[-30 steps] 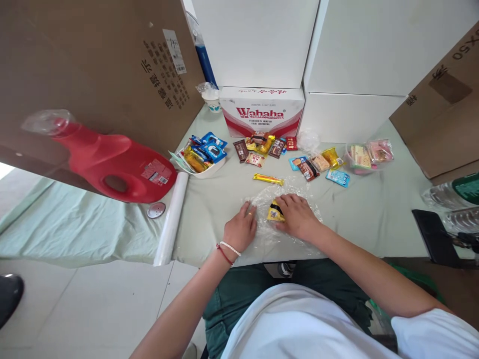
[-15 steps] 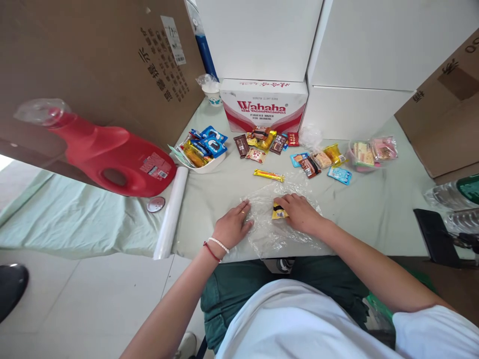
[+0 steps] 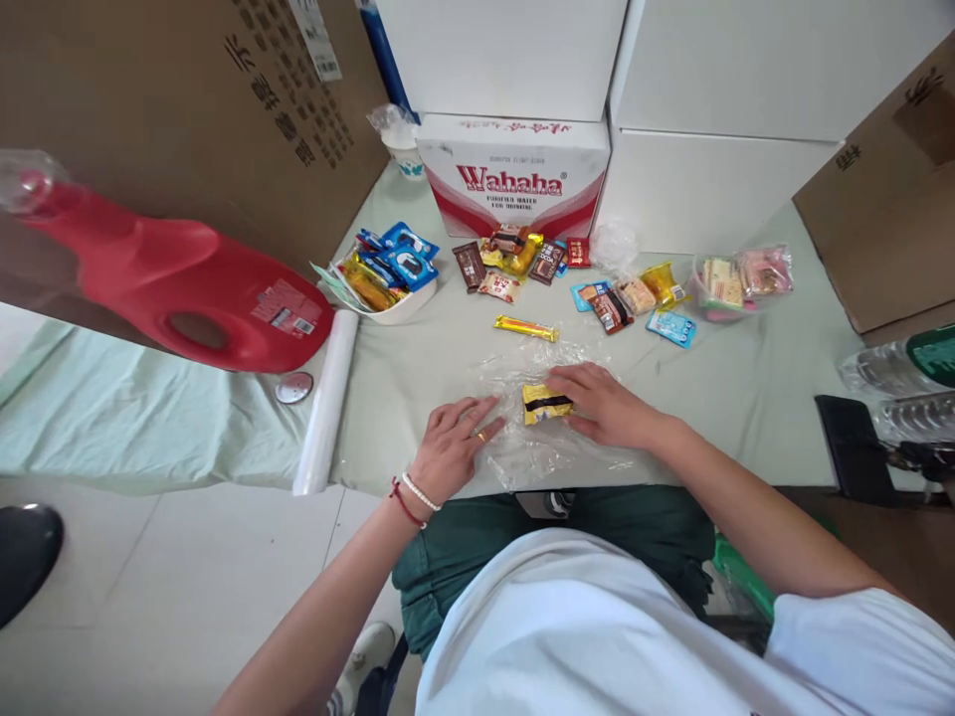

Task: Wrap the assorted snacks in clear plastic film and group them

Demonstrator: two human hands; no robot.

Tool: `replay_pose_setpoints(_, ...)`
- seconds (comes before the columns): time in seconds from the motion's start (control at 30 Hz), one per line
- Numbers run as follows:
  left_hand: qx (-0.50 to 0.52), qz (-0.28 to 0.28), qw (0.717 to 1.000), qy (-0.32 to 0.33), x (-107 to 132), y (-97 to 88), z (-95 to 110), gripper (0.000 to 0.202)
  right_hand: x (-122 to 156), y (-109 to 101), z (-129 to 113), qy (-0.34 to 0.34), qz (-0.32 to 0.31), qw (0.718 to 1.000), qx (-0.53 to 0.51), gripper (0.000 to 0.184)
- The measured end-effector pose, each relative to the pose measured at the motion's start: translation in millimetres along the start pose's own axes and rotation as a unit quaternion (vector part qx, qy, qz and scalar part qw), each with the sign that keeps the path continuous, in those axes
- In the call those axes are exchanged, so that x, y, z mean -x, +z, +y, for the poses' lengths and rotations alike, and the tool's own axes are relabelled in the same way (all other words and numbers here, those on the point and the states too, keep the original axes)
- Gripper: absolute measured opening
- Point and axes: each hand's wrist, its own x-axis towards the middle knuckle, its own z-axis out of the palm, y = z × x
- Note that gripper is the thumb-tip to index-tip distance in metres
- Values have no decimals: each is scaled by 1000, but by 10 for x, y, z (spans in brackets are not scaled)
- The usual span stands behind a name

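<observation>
A small yellow snack packet with a black band lies on a crumpled sheet of clear plastic film near the table's front edge. My right hand has its fingers and thumb about the packet's right end, holding it against the film. My left hand rests at the film's left edge, fingers stretched out and holding nothing. Just beyond the film is a thin yellow snack stick.
Behind lie several wrapped snacks, with more snacks to their right. A white bowl of packets, a film roll and a red jug stand left. A clear tub and a black phone-like slab are right.
My right hand has drawn back slightly to the right, leaving more of the yellow packet showing. My left hand's fingers have spread flatter. The whole view has shifted a little.
</observation>
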Motion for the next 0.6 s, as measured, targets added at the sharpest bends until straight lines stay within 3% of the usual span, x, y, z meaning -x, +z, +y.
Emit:
replay_pose_setpoints(0.1, 42, -48, 996, 66, 81, 13, 59, 68, 443, -9, 10, -8, 18, 998, -66, 68)
replay_pose_setpoints(0.2, 80, -54, 993, 66, 145, 64, 106, 70, 818, 208, 5, 29, -4, 999, -41, 88)
replay_pose_setpoints(0.23, 86, -50, 994, 55, 160, 86, 122, 67, 893, 302, 11, 46, -6, 999, -25, 82)
replay_pose_setpoints(0.3, 97, -38, 994, 38, 175, 130, 151, 53, 951, 441, 33, 70, 6, 997, -15, 52)
replay_pose_setpoints(0.33, 107, -29, 993, 31, 177, 149, 161, 43, 936, 463, 47, 73, 17, 997, -21, 40)
replay_pose_setpoints(0.4, 143, -7, 990, 14, 165, 173, 166, 29, 834, 387, 72, 65, 31, 996, -46, 38)
replay_pose_setpoints(0.6, 274, 87, 949, -132, -47, 182, 22, 33, 219, -249, 208, 59, -2, 993, -104, 40)
